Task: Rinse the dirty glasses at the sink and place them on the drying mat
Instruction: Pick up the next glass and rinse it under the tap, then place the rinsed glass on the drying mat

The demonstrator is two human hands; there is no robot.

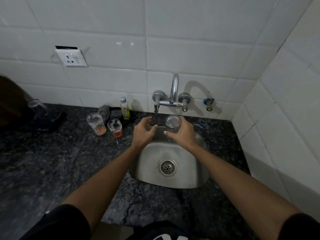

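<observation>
My right hand (182, 134) grips a clear glass (173, 124) upright over the back of the steel sink (190, 174), just under the tap (174, 90). My left hand (144, 131) hovers beside it with fingers spread and holds nothing, close to the left tap handle (156, 106). Two dirty glasses stand on the counter to the left: a taller one (96, 123) with orange residue and a shorter one (115, 129) with red residue. A dark drying mat (52, 122) lies at the far left with one clear glass (37, 108) on it.
A dish soap bottle (125, 108) and a scrubber (103, 112) sit behind the dirty glasses by the tiled wall. A wall socket (71, 58) is above them. A small valve (208, 103) sticks out right of the tap. The dark granite counter (52, 161) surrounds the sink.
</observation>
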